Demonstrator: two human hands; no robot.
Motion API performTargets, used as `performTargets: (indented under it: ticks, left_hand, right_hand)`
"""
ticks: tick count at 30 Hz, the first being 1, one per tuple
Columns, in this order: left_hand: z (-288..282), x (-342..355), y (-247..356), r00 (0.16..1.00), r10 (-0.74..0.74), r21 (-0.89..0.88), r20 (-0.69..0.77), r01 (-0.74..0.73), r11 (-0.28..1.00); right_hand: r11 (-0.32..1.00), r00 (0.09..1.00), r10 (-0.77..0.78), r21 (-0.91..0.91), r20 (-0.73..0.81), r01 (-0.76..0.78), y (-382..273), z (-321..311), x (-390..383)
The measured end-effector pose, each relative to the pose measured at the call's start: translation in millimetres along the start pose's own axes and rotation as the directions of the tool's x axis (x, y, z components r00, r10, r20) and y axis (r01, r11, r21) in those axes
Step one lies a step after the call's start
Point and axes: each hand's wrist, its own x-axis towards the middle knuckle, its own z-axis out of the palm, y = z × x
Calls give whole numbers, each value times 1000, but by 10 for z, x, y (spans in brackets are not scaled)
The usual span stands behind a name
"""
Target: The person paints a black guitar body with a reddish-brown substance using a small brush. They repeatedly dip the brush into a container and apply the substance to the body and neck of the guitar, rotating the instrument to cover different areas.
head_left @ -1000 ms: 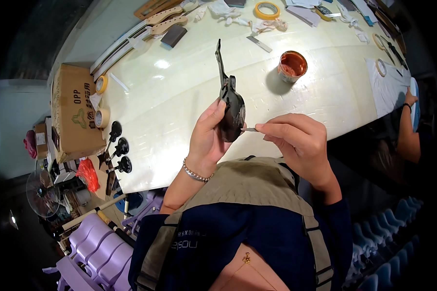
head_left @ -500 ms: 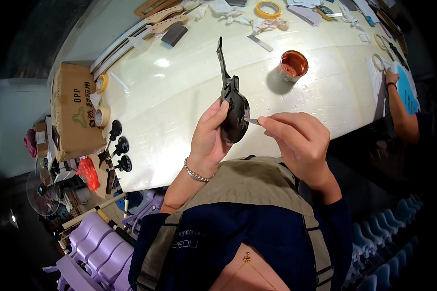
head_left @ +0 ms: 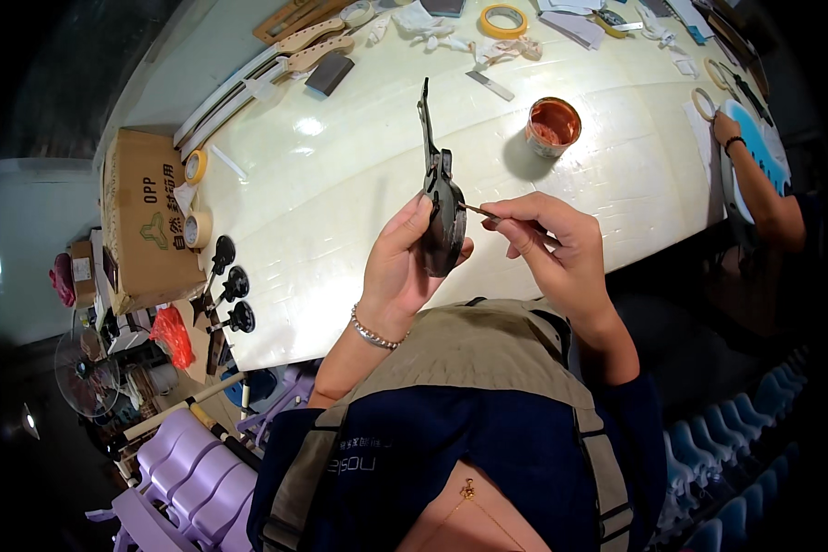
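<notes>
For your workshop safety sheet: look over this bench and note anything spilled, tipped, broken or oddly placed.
Nothing stands out. The copper paint pot stands upright on the white table with no spill around it. The left hand holds the dark model piece; the right hand holds a thin brush against it.

bare forearms, no gloves — left hand (head_left: 397,267) with a silver bead bracelet at the wrist, right hand (head_left: 561,248) unadorned. khaki vest with dark straps over navy top — thin gold chain.

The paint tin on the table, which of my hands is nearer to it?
Right. The right hand with the brush is just below the paint tin; the left hand is farther left, holding the dark piece.
</notes>
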Motion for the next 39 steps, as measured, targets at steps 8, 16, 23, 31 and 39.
performTargets:
  ticks: [8, 16, 23, 31, 39]
  left_hand:
    - [-29, 20, 2, 998, -37, -115, 43, 42, 993]
    - [-51, 1, -11, 993, -72, -134, 97, 84, 987]
    - [41, -33, -7, 995, -97, -86, -37, 93, 992]
    - [-40, -23, 22, 993, -84, -137, 79, 94, 986]
    - [-8, -18, 27, 997, -37, -108, 67, 44, 993]
  right_hand:
    - [995, 992, -35, 93, 123, 23, -34, -28, -101]
    - [878, 998, 26, 476, 62, -52, 137, 103, -63]
    - [972, 983, -117, 185, -138, 142, 188, 327, -104]
    - [972, 970, -231, -59, -68, 228, 63, 212, -149]
    - [952, 975, -220, -218, -7, 214, -62, -28, 40]
